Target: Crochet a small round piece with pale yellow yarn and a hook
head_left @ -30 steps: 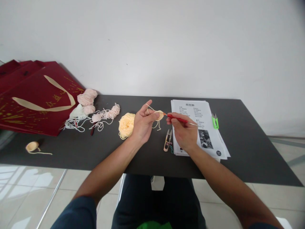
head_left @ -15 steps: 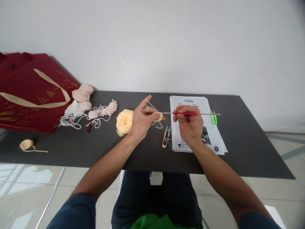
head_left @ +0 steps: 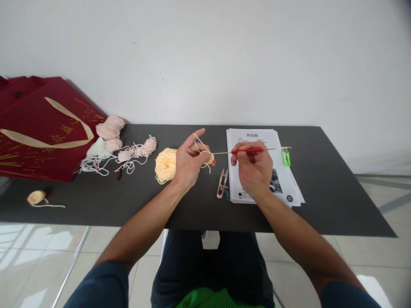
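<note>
Between thumb and fingers, my left hand (head_left: 189, 161) pinches a small pale-yellow crochet piece (head_left: 210, 159) with an orange stitch marker (head_left: 213, 163) at its edge. Its index finger is stretched out, with a strand of yellow yarn (head_left: 199, 139) looped over it. My right hand (head_left: 256, 167) grips the red handle of a long metal crochet hook (head_left: 247, 151) like a pen. The hook's left tip meets the crochet piece; whether it passes through a stitch is too small to tell. Just left of my left hand lies a yellow yarn ball (head_left: 165, 165).
Thread snips (head_left: 221, 184) lie between my hands, beside printed sheets (head_left: 236, 171) under my right hand. Green snips (head_left: 285, 158) sit at the sheets' right edge. Leftward are pink yarn (head_left: 146, 147), white yarn (head_left: 98, 149), a dark red bag (head_left: 38, 124) and a small cream crocheted cup (head_left: 36, 196).
The hook's far right end has tipped up slightly, and its shaft slants a little more. Both hands keep their holds. The whole view has shifted slightly.
</note>
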Demonstrator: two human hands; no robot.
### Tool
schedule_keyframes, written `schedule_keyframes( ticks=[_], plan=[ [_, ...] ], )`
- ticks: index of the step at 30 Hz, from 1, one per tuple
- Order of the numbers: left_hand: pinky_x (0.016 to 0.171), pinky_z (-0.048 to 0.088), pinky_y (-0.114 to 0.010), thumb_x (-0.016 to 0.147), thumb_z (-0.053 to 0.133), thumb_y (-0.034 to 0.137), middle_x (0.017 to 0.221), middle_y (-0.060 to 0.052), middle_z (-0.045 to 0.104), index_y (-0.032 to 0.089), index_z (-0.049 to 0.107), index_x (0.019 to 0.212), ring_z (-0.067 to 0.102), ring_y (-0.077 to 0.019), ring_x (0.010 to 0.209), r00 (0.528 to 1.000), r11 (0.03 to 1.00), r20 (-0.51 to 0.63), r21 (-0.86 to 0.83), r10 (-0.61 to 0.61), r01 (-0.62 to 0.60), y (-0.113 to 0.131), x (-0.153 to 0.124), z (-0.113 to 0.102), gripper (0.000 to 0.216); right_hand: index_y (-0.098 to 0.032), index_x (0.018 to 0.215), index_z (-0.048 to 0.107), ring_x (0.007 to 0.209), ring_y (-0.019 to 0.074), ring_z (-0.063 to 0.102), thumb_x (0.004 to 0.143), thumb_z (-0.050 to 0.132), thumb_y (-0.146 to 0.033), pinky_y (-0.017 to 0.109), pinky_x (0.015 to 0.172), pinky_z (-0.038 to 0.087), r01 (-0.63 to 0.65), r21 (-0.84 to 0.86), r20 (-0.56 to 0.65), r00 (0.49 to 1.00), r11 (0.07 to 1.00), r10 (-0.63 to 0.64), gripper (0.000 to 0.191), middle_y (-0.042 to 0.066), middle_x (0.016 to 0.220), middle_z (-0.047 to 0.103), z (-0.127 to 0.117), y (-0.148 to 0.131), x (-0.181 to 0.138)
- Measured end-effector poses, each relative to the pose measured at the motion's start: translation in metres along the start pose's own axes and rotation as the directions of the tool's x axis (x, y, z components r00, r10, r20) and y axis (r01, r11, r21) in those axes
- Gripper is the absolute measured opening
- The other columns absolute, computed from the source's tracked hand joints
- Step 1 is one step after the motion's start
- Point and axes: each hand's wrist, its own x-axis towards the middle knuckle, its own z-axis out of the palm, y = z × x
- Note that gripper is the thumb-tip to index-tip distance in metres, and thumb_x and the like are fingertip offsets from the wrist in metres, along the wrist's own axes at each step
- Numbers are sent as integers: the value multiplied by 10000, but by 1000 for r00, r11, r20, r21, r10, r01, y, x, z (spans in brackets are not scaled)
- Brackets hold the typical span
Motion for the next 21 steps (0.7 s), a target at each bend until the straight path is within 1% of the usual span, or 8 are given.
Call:
schedule_keyframes(
  ticks=[3, 6, 8, 11, 13, 16, 19, 21],
  plan=[
    [612, 495, -220, 678, 800, 83, 739, 43, 697, 207, 705, 1245, 604, -89, 617, 1000, 999, 15, -31, -21, 21, 2, 1, 0, 588, -269, 905, 639, 650, 92, 631, 852, 842, -372, 245, 574, 550, -88, 104, 12, 996, 991, 87, 233, -32, 880, 711, 0, 0, 3],
    [679, 521, -227, 696, 854, 132, 765, 30, 693, 207, 746, 1160, 630, -95, 681, 999, 999, 30, -32, -18, 19, 2, 0, 0, 483, -263, 925, 672, 708, 85, 677, 854, 841, -355, 217, 631, 612, -201, 178, 19, 979, 963, 201, 205, -35, 908, 745, 2, 3, 4],
    [711, 531, -233, 708, 878, 169, 804, 22, 698, 213, 752, 1153, 637, -94, 706, 999, 999, 39, -23, -22, 23, 1, 0, 0, 464, -256, 945, 706, 750, 80, 717, 870, 825, -355, 202, 706, 655, -275, 196, 11, 961, 941, 278, 172, -31, 942, 773, 3, 6, 2],
    [718, 526, -222, 704, 894, 174, 854, 21, 702, 222, 737, 1193, 641, -90, 736, 999, 1000, 41, -20, -22, 23, 0, -1, 1, 516, -254, 939, 731, 783, 81, 760, 851, 844, -356, 197, 785, 684, -357, 234, -6, 929, 904, 369, 176, -37, 943, 798, 7, 8, -1],
    [716, 524, -216, 699, 893, 155, 884, 22, 702, 229, 713, 1241, 643, -88, 755, 999, 1000, 33, -25, -5, 6, 0, -1, 1, 576, -263, 970, 737, 798, 84, 780, 829, 867, -354, 200, 810, 691, -374, 251, -11, 921, 893, 389, 213, -42, 940, 809, 8, 9, -3],
    [709, 532, -219, 713, 881, 145, 902, 20, 711, 236, 682, 1295, 651, -93, 768, 1000, 999, 21, -33, 20, -19, 1, -1, 2, 621, -281, 1026, 731, 820, 84, 796, 842, 858, -348, 192, 825, 691, -353, 231, -4, 931, 906, 364, 233, -50, 947, 818, 10, 9, -5],
    [708, 543, -230, 743, 870, 165, 863, 20, 732, 226, 675, 1301, 666, -100, 744, 1000, 1000, 6, -27, 17, -16, 2, 0, 1, 594, -274, 986, 725, 804, 86, 800, 865, 836, -336, 191, 802, 695, -334, 210, -10, 939, 919, 343, 176, -50, 935, 817, 11, 8, -6],
    [715, 554, -242, 741, 879, 177, 847, 19, 749, 222, 664, 1320, 679, -107, 734, 1000, 1000, -8, -18, 6, -6, 1, 0, 0, 619, -264, 955, 730, 779, 85, 797, 853, 847, -330, 186, 783, 694, -319, 219, -22, 943, 922, 331, 169, -49, 915, 816, 13, 7, -6]
  ],
)
